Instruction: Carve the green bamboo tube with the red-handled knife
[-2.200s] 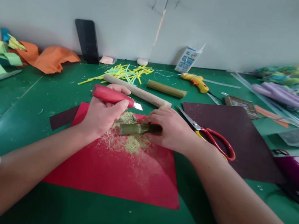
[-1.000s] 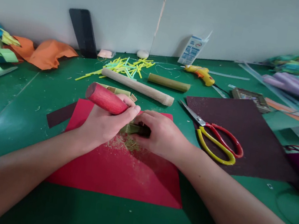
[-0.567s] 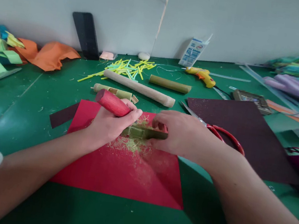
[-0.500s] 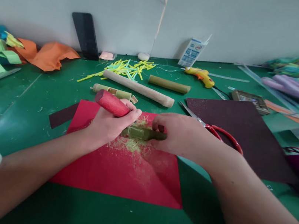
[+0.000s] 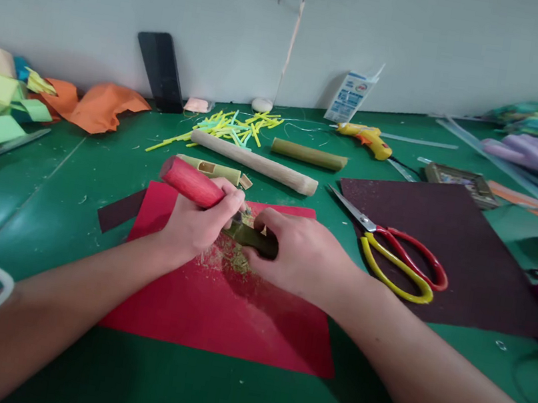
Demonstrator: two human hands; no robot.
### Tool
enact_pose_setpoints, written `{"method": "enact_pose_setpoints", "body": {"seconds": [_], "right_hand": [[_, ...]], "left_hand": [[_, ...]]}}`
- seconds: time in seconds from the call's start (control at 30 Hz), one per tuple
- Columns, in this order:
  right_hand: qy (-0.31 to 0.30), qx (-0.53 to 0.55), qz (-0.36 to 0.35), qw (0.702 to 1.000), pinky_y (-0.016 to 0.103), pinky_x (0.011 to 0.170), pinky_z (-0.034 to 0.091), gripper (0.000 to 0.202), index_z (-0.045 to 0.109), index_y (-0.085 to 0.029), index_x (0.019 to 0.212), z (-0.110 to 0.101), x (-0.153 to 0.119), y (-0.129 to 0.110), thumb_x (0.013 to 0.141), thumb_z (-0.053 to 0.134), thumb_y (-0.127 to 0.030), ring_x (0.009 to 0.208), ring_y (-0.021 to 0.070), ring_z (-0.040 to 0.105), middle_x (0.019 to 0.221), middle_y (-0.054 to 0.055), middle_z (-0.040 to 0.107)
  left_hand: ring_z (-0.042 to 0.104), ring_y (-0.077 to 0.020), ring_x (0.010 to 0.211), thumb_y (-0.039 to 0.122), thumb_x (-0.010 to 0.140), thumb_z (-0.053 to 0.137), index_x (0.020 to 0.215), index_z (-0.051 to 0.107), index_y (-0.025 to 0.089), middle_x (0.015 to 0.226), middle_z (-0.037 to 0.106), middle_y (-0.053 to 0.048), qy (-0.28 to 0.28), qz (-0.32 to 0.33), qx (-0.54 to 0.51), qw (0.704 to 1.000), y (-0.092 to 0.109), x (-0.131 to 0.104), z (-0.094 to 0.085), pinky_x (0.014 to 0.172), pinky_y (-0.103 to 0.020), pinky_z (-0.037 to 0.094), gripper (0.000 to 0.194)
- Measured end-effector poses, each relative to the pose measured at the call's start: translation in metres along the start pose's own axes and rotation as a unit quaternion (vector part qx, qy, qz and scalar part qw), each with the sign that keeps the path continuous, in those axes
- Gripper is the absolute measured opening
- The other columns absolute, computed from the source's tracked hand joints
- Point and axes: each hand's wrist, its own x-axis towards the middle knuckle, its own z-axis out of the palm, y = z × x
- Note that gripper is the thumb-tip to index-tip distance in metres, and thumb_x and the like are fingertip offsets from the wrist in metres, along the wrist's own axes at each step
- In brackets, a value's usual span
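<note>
Bamboo tube [image 5: 249, 236], short and dark green: over a red rectangular sheet [image 5: 221, 319], slanted now; half a second ago it lay straighter across.
Right hand [image 5: 305, 251]: fingers clamped on the tube's right end, drawn in closer to the left hand [image 5: 198, 221].
Red handle [image 5: 193, 182], thick, wooden-looking: clamped in the left fingers; its blade I can't make out.
New slant: probably a fresh angle for tooling.
Pale stringy shavings [image 5: 239, 263]: just beside the tube.
Steel scissors [image 5: 370, 226]: yellow loop visible again.

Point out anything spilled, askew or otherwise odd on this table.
Loose shavings litter the red sheet around the bamboo piece in the right hand, a scattered mess on a plain surface. The phone leans tilted against the wall rather than lying flat.
</note>
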Motion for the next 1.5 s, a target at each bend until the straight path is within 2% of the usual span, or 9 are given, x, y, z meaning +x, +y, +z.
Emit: {"method": "enact_pose_setpoints", "body": {"seconds": [0.07,0.17,0.37,0.5,0.6,0.87,1.07,1.3,1.5], "right_hand": [[-0.012,0.005,-0.002,1.0,0.028,0.053,0.028,0.022,0.058,-0.02,0.083,0.003,0.001,0.0,0.079,0.06,-0.041,0.059,0.0141,0.049,0.076,0.004,0.069],[-0.027,0.003,0.005,1.0,0.029,0.054,0.028,0.025,0.059,-0.019,0.082,0.007,0.002,-0.001,0.08,0.06,-0.044,0.062,0.0158,0.052,0.078,0.006,0.07],[-0.02,-0.003,0.028,0.999,0.03,0.054,0.026,0.027,0.06,-0.019,0.077,0.006,-0.001,-0.007,0.084,0.057,-0.045,0.064,0.0173,0.056,0.078,0.007,0.072],[-0.028,-0.021,0.035,0.999,0.031,0.054,0.025,0.025,0.061,-0.019,0.076,0.002,-0.003,-0.009,0.085,0.057,-0.043,0.068,0.0189,0.06,0.081,0.007,0.073],[-0.03,-0.036,0.033,0.998,0.031,0.054,0.026,0.024,0.061,-0.019,0.08,0.002,-0.003,-0.009,0.085,0.057,-0.042,0.072,0.0211,0.062,0.085,0.009,0.073],[-0.037,-0.024,0.055,0.998,0.031,0.056,0.028,0.027,0.061,-0.016,0.1,0.005,-0.003,-0.009,0.085,0.055,-0.038,0.078,0.0255,0.066,0.09,0.012,0.074],[-0.058,0.006,0.056,0.997,0.031,0.058,0.033,0.024,0.061,-0.015,0.098,0.007,-0.002,-0.008,0.087,0.054,-0.035,0.078,0.0244,0.066,0.091,0.012,0.075],[-0.067,0.052,0.067,0.994,0.029,0.058,0.034,0.022,0.062,-0.016,0.092,0.003,-0.003,-0.014,0.09,0.055,-0.037,0.072,0.0194,0.062,0.086,0.008,0.073],[-0.085,0.096,0.089,0.988,0.028,0.058,0.035,0.023,0.065,-0.016,0.096,0.001,-0.003,-0.017,0.09,0.058,-0.037,0.069,0.0158,0.059,0.086,0.007,0.071]], "left_hand": [[0.046,-0.0088,0.05,0.032,0.086,0.062,0.066,0.061,0.018,0.057,0.054,0.002,-0.007,0.012,0.003,1.0,-0.001,0.0,0.0,0.049,-0.023,0.042,0.025],[0.046,-0.0086,0.053,0.03,0.087,0.06,0.065,0.06,0.018,0.059,0.054,0.003,-0.047,0.034,0.014,0.998,-0.001,0.0,-0.001,0.053,-0.023,0.042,0.024],[0.052,-0.0121,0.058,0.028,0.089,0.052,0.065,0.057,0.02,0.059,0.055,0.001,-0.092,0.045,0.029,0.994,-0.003,-0.001,-0.006,0.058,-0.026,0.044,0.026],[0.053,-0.0128,0.06,0.03,0.09,0.05,0.065,0.056,0.02,0.06,0.056,0.001,-0.12,0.073,0.094,0.986,-0.001,-0.001,-0.011,0.059,-0.027,0.043,0.028],[0.052,-0.013,0.06,0.03,0.09,0.05,0.066,0.056,0.021,0.061,0.057,0.002,-0.136,0.106,0.149,0.974,0.0,-0.001,-0.014,0.059,-0.028,0.042,0.027],[0.053,-0.0123,0.059,0.023,0.086,0.051,0.064,0.057,0.02,0.062,0.061,0.002,-0.15,0.137,0.151,0.968,0.004,-0.002,-0.015,0.059,-0.026,0.043,0.023],[0.049,-0.0114,0.055,0.024,0.087,0.05,0.063,0.053,0.02,0.059,0.057,0.003,-0.152,0.137,0.185,0.961,0.005,-0.002,-0.015,0.056,-0.027,0.039,0.025],[0.045,-0.0106,0.055,0.024,0.089,0.05,0.058,0.048,0.019,0.057,0.052,0.003,-0.16,0.121,0.132,0.971,-0.005,0.001,-0.017,0.055,-0.027,0.036,0.032],[0.045,-0.0098,0.056,0.026,0.088,0.051,0.057,0.047,0.018,0.056,0.05,0.004,-0.182,0.127,0.125,0.967,-0.005,0.004,-0.019,0.055,-0.027,0.035,0.032]]}}
